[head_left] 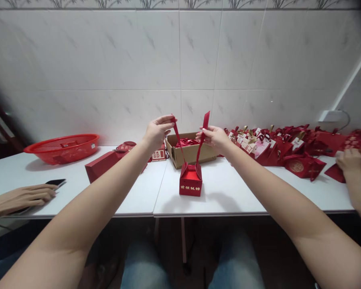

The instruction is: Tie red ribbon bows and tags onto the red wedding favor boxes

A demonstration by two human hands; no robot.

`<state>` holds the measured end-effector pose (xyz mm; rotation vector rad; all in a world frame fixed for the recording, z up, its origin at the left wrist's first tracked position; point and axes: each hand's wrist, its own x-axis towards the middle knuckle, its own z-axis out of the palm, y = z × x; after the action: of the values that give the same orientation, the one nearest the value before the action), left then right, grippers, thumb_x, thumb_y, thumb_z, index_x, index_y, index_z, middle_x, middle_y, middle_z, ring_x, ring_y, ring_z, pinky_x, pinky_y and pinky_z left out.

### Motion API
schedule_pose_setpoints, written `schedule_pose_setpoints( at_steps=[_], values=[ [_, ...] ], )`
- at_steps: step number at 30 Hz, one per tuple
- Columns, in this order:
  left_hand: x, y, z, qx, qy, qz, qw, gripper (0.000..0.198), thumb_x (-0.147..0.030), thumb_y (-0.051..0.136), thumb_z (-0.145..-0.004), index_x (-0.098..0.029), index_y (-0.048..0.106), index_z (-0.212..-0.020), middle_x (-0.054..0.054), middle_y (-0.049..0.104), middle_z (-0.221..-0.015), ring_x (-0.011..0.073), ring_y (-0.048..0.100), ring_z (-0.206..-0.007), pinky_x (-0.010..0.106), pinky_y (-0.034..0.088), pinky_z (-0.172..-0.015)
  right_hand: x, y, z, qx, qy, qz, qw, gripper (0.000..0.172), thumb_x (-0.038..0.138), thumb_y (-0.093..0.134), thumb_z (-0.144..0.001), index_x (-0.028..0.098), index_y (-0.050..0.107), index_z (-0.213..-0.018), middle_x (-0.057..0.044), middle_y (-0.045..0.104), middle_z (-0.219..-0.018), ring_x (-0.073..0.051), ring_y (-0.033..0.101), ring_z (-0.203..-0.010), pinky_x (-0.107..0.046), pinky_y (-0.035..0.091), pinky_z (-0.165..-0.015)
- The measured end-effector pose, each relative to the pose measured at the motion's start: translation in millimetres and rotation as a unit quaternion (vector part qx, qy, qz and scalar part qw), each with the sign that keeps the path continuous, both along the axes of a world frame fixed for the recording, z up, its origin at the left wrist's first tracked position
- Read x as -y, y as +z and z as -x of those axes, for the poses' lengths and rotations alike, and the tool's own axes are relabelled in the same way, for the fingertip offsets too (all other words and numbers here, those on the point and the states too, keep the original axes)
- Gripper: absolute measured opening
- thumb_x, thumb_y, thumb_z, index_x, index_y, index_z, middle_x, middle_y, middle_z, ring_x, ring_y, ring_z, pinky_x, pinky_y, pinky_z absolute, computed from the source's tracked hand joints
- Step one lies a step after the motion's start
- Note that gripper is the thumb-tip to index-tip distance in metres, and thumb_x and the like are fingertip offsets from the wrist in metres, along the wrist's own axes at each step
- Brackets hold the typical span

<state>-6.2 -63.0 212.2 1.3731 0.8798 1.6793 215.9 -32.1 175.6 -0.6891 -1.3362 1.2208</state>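
Observation:
A small red gift box (190, 187) with gold characters stands upright near the front edge of the white table. A red ribbon (200, 145) rises from its top in two lengths. My left hand (160, 131) pinches the left end, with the strand pulled up taut. The right length is gripped between the fingers of my right hand (215, 138), its loose end sticking up above them. Both hands are raised over the box and apart from each other. Behind the box sits an open cardboard box (180, 156) with red ribbon-like material inside.
A red plastic basin (63, 149) and red boxes (104, 164) are on the left. Many red gift boxes (270, 146) crowd the right. One person's hand (36, 197) rests on a phone; another person's hand (353, 160) touches a red box at far right.

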Motion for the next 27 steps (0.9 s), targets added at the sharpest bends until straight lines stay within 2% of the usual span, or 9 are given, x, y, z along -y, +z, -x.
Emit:
schedule_pose_setpoints(
  at_steps=[5, 10, 16, 19, 23, 27],
  values=[
    [-12.0, 12.6, -26.5, -0.046, -0.025, -0.046, 0.998, 0.027, -0.011, 0.071, -0.061, -0.019, 0.065, -0.086, 0.004, 0.071, -0.088, 0.0180, 0.063, -0.092, 0.033, 0.044, -0.081, -1.2, 17.1, 24.5, 0.001, 0.011, 0.023, 1.000, 0.015, 0.014, 0.050, -0.088, 0.017, 0.057, -0.074, -0.003, 0.069, -0.064, -0.012, 0.065, -0.060, -0.024, 0.053, -0.060],
    [-14.8, 17.3, -36.4, -0.054, -0.033, -0.051, 0.997, 0.032, -0.005, 0.070, -0.062, -0.014, 0.060, -0.091, 0.007, 0.070, -0.083, 0.0159, 0.065, -0.078, 0.034, 0.046, -0.083, -0.7, 18.1, 37.8, -0.011, 0.015, 0.010, 1.000, 0.011, 0.014, 0.056, -0.084, 0.017, 0.059, -0.074, 0.000, 0.065, -0.059, -0.010, 0.061, -0.051, -0.023, 0.051, -0.055],
    [-12.5, 22.4, -42.6, -0.068, 0.057, -0.066, 0.994, 0.042, -0.004, 0.075, -0.059, -0.017, 0.053, -0.092, 0.004, 0.065, -0.074, 0.0181, 0.064, -0.077, 0.036, 0.048, -0.081, 8.0, 18.6, 44.4, -0.001, -0.004, -0.054, 0.999, 0.006, 0.014, 0.061, -0.078, 0.016, 0.059, -0.073, 0.003, 0.060, -0.057, -0.008, 0.055, -0.048, -0.021, 0.047, -0.050],
    [-10.8, 25.4, -44.8, -0.093, 0.070, -0.056, 0.992, 0.039, -0.006, 0.076, -0.060, -0.018, 0.053, -0.089, 0.005, 0.065, -0.075, 0.0202, 0.064, -0.078, 0.037, 0.047, -0.079, 8.8, 18.4, 45.0, 0.000, -0.012, -0.072, 0.997, 0.008, 0.013, 0.056, -0.079, 0.016, 0.059, -0.072, 0.002, 0.059, -0.059, -0.007, 0.054, -0.049, -0.021, 0.046, -0.052],
    [-10.6, 25.1, -42.5, -0.107, 0.075, -0.055, 0.990, 0.039, -0.008, 0.077, -0.059, -0.017, 0.053, -0.089, 0.006, 0.066, -0.076, 0.0203, 0.063, -0.077, 0.037, 0.046, -0.078, 3.3, 16.3, 39.6, -0.051, -0.069, -0.052, 0.995, 0.002, 0.016, 0.058, -0.076, 0.016, 0.059, -0.074, 0.003, 0.061, -0.065, -0.008, 0.056, -0.055, -0.022, 0.045, -0.056],
    [-15.0, 19.8, -34.2, -0.084, 0.089, -0.048, 0.991, 0.039, -0.011, 0.077, -0.058, -0.017, 0.054, -0.089, 0.006, 0.066, -0.078, 0.0191, 0.063, -0.079, 0.035, 0.045, -0.078, -2.1, 11.2, 26.4, -0.093, -0.090, -0.025, 0.991, 0.015, 0.019, 0.068, -0.066, 0.019, 0.060, -0.079, 0.003, 0.063, -0.075, -0.008, 0.058, -0.064, -0.021, 0.044, -0.060]
  ],
)
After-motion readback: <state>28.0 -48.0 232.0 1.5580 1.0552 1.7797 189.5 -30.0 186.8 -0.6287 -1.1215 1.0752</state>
